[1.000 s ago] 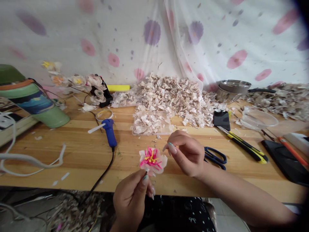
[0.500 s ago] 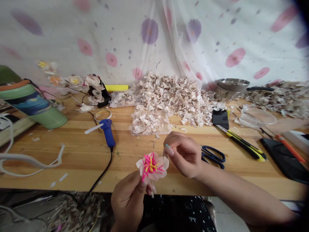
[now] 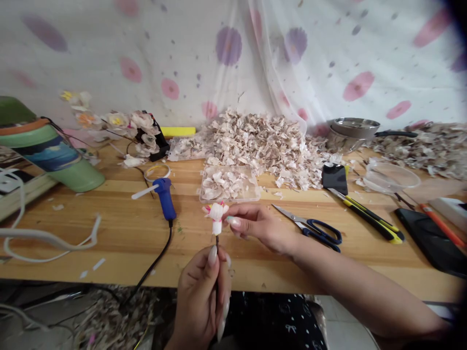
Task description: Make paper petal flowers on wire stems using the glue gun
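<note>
A handmade flower (image 3: 216,211) with pale petals and pink and yellow tips stands upright, seen from the side. Below its petals is a white wrapped base on a thin dark stem (image 3: 217,240). My left hand (image 3: 202,287) is closed around that stem, low over the table's front edge. Thumb and fingers of my right hand (image 3: 260,226) pinch at the right side of the flower's petals. Behind the flower lies a clear plastic box (image 3: 251,195) of loose petals. To the right of my right hand, scissors (image 3: 310,228) rest on the table.
A blue glue gun (image 3: 166,199) with a black cord lies to the left. Heaped dried petals (image 3: 255,141) fill the back. A utility knife (image 3: 365,214), a black phone (image 3: 430,240) and a metal bowl (image 3: 353,127) are on the right; a green tumbler (image 3: 69,165) leans at left.
My left hand has turned the flower from facing me to side-on and upright, showing its base and stem. My right hand has moved left and down onto the petals, uncovering the scissors' blades.
</note>
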### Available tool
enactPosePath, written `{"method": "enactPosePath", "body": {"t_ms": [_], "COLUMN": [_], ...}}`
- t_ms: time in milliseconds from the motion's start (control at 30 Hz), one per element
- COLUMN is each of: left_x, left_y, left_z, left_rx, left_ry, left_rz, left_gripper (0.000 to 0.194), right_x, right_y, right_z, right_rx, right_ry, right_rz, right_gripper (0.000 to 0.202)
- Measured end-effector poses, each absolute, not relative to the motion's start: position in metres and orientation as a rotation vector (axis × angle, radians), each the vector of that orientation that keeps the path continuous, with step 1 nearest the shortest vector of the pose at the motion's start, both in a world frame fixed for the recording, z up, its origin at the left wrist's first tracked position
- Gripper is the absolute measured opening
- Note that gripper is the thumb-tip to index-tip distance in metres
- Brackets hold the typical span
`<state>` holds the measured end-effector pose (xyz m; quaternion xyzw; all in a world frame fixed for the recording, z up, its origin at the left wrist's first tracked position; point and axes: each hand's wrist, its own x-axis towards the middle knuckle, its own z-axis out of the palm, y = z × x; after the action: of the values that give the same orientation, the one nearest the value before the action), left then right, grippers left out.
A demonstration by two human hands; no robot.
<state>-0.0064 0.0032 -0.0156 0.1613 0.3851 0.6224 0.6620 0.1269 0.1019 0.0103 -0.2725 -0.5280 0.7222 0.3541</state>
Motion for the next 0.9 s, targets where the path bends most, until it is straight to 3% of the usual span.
{"method": "enactPosePath", "body": {"t_ms": [900], "left_x": [-0.003], "left_y": [0.009], "left_z": [-0.035], "left_rx": [0.507], "left_ry": [0.828], "left_rz": [1.321], "left_gripper": [0.026], "right_x": [0.120], "right_y": [0.092], "right_z": [0.006], "right_rx": [-0.691], "right_ry": [-1.060], "right_rz": [2.017], "right_gripper": [0.025]}}
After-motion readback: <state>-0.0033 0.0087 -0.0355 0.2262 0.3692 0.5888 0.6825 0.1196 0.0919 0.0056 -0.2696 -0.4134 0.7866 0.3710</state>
